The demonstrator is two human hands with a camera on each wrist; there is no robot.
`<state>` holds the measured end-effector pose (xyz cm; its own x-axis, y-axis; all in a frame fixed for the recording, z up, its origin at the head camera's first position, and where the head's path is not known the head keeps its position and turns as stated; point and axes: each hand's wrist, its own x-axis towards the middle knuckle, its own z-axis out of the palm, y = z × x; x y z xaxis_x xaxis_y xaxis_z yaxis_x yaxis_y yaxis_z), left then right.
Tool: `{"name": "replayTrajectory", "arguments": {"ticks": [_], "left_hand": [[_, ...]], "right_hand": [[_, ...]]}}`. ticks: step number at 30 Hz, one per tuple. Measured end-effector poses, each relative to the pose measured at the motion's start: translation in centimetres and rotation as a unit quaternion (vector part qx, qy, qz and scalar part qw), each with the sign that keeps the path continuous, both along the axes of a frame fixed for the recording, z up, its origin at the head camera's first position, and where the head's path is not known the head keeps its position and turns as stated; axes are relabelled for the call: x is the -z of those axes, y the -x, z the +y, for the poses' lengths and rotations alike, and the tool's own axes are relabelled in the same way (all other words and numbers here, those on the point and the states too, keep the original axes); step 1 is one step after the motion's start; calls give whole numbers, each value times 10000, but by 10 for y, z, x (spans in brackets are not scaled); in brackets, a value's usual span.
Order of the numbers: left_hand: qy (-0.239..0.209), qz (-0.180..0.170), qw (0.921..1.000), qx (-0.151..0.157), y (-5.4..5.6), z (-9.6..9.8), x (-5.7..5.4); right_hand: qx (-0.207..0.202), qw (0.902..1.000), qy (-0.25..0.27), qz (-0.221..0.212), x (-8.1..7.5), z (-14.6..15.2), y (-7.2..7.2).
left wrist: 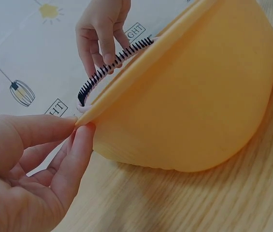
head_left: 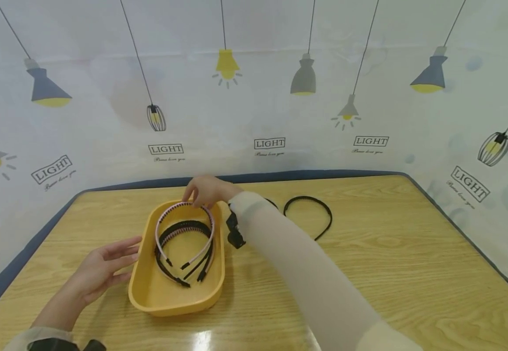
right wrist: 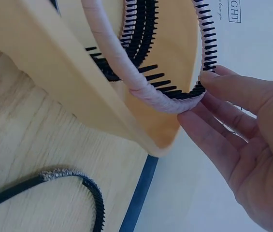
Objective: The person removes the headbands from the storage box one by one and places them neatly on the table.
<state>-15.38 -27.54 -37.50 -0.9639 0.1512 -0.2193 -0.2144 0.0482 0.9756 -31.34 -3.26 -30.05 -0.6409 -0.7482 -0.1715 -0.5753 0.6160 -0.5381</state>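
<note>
My right hand (head_left: pixel 207 190) pinches a pink headband (right wrist: pixel 136 87) between thumb and fingers at its curved top, over the far end of a yellow plastic tub (left wrist: pixel 189 106). Black comb teeth line the inside of that band. Its two ends point toward me, inside the tub's outline. Under it in the tub lie black headbands (right wrist: pixel 148 34) and another pink one, overlapping so that I cannot tell how many. At the tub's left side, my left hand (left wrist: pixel 39 169) pinches the rim between thumb and fingers.
A black headband (head_left: pixel 308 197) lies on the wooden table (head_left: pixel 390 253) right of the tub. Another black headband (head_left: pixel 271 202) is mostly hidden behind my right sleeve. One of them shows a glittery section (right wrist: pixel 64 174). A lamp-printed backdrop (head_left: pixel 245 107) rises behind the table.
</note>
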Motion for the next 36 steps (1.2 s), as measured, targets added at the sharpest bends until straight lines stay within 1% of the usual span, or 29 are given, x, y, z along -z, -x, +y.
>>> {"name": "replayTrajectory", "arguments": {"ticks": [2,9,17,24,30,36], "left_hand": [[-27,57,10000,28,0,-1,0],[-149,24,9998,103,0,-1,1],[-207,104,9996,186,0,-2,1],[-262,71,9996,126,0,-1,1],[-329,145,9992,176,0,-1,2],[-270,161,9994,149,0,-1,3]], "right_hand": [[22,10000,49,1,-2,3,1],[76,9996,265,-2,-10,13,5],[-97,9993,287,212,-27,28,4],[-206,9984,313,415,-37,42,3],[-181,9985,254,458,-38,51,3],[-152,9986,275,418,-38,62,4]]}}
